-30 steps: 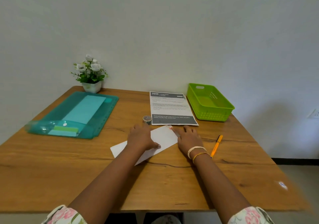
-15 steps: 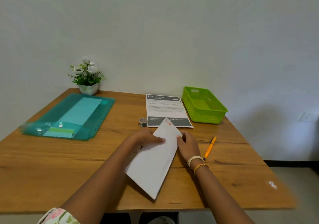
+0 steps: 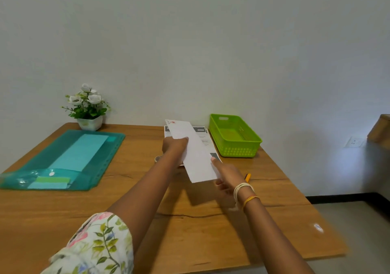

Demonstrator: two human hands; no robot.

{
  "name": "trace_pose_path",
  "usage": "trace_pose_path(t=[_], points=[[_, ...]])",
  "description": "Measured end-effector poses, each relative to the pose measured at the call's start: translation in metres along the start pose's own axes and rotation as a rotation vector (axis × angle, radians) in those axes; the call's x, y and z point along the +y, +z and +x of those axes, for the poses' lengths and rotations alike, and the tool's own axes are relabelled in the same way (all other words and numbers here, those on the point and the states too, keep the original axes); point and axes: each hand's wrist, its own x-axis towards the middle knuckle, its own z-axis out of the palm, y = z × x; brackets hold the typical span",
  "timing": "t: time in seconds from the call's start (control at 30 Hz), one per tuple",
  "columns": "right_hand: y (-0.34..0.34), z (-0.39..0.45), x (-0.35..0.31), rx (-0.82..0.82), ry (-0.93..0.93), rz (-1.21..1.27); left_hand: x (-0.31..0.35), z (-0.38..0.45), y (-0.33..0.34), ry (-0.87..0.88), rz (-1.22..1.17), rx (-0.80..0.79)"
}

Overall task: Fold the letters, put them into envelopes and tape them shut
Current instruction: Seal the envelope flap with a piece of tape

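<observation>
**Envelope lifted off the table, held in both hands**

I hold the white envelope [image 3: 193,153] in the air above the middle of the wooden table [image 3: 63,210], its long axis running from near-right to far-left, the far end raised over the printed letter [image 3: 202,135]. It is a long, narrow rectangle of plain, smooth paper, flat and uncreased, with a small red mark at its far corner. My left hand [image 3: 174,150] grips its left long edge, thumb on top and fingers closed underneath. My right hand [image 3: 226,174] pinches the near right corner, one finger lying along the right edge.

The printed letter lies flat on the table beneath the envelope, white with dark bands, mostly hidden. Just beside my left wrist a small roll of tape [image 3: 157,158] peeks out. An orange pen [image 3: 247,177] lies on the wood behind my right wrist. To the far right sits a bright green plastic basket [image 3: 234,136] with perforated walls. On the left lies a translucent teal plastic folder [image 3: 63,159] with pale sheets inside, and behind it a small white pot of white flowers [image 3: 87,107].

Half a second ago the envelope hung low, its near end toward me over the table's near part; now it is raised and carried farther away, over the letter, and both my arms are stretched farther out.
</observation>
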Motion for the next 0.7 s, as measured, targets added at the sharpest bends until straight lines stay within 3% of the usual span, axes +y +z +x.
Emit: trace_pose_path(t=[0.1,0.17,0.23,0.33,0.4,0.5,0.7], points=[[-0.006,-0.002,-0.006,-0.127,0.082,0.249,0.007,0.003,0.017,0.005,-0.066,-0.039],[-0.009,0.002,-0.011,-0.098,0.012,0.397,0.01,0.003,0.029,0.021,-0.047,-0.11],[-0.017,0.009,-0.016,-0.021,-0.077,0.469,0.016,-0.003,0.036,-0.012,0.066,-0.247],[-0.037,0.023,-0.025,0.059,-0.148,0.501,0.028,-0.012,0.04,-0.227,0.397,-0.542],[-0.05,0.032,-0.031,0.096,-0.165,0.51,0.032,-0.016,0.048,-0.251,0.422,-0.69],[-0.069,0.051,-0.044,0.15,-0.177,0.52,0.03,-0.008,0.076,-0.079,0.275,-0.656],[-0.095,0.102,-0.063,0.2,-0.073,0.419,0.028,0.012,0.132,-0.032,0.116,-0.478]])
